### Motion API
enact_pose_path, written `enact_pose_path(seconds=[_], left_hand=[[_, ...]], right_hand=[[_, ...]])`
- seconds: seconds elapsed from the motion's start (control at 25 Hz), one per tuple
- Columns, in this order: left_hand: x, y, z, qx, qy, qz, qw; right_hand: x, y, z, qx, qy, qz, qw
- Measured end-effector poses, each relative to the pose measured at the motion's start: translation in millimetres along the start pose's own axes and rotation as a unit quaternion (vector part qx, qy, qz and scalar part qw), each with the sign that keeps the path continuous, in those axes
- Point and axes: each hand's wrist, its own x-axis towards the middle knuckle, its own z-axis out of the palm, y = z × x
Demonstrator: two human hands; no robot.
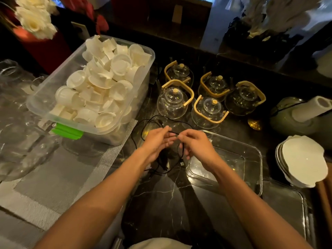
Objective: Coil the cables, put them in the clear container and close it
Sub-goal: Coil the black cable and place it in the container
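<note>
Two hands pinch a black cable point(143, 130) just left of the clear container point(258, 159): left hand point(158, 142) with fingers loosely curled, right hand point(195, 144) with fingertips closed on it; loops dangle beneath.

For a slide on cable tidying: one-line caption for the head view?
Both hands, left hand and right hand, hold a black cable beside the empty clear container.

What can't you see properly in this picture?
- Head view: part of the black cable runs under the left hand and right hand.
- The cable's plug is too small to identify.
- The clear container has no obvious lid; the tray nearby is cut off.
</note>
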Motion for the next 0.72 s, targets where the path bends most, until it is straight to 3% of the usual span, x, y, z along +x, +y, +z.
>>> enact_pose_path(seconds=[0.2,0.32,0.48,0.72], left_hand=[[-25.5,25.8,41.1,-0.048,-0.038,0.060,0.996],[-50.8,30.9,71.8,-0.046,-0.105,0.048,0.992],[-77.6,24.5,103.7,0.003,-0.169,0.056,0.984],[-100.5,12.8,132.5,0.025,-0.202,0.048,0.978]], right_hand=[[-49.4,10.4,-29.5,0.038,-0.037,0.025,0.998],[-70.2,20.2,-38.2,0.062,-0.034,0.028,0.997],[-90.3,29.9,-46.0,0.200,-0.034,0.017,0.979],[-114.8,42.3,-69.7,0.234,-0.080,0.010,0.969]])
